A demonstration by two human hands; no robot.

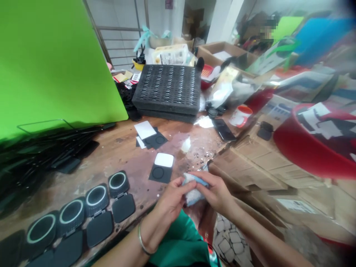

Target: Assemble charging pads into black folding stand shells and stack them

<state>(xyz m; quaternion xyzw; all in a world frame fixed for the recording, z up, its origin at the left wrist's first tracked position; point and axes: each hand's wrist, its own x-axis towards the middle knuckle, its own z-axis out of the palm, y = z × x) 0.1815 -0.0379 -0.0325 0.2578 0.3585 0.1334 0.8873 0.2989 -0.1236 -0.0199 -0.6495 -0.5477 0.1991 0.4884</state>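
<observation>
Both hands meet at the table's front edge around a crumpled white and light blue cloth (pixel 194 196). My left hand (pixel 174 194), with a bangle on its wrist, is closed on the cloth's left side, thumb on top. From the other side my right hand (pixel 218 191) pinches the same cloth. Anything wrapped inside the cloth is hidden. Just beyond the hands lies a dark card with a black ring (pixel 158 172), partly covered by a white rounded card (pixel 164 160). At the left stand several black hinged square pieces with white rings (pixel 96 195), unfolded in a row.
A black slotted foam block (pixel 168 89) stands at the back of the wooden table (pixel 125 148). A phone (pixel 224 129) and a cup (pixel 240 115) sit at the right, near cardboard boxes (pixel 258 167) and a red basin (pixel 303 148). A green board (pixel 55 63) rises at left.
</observation>
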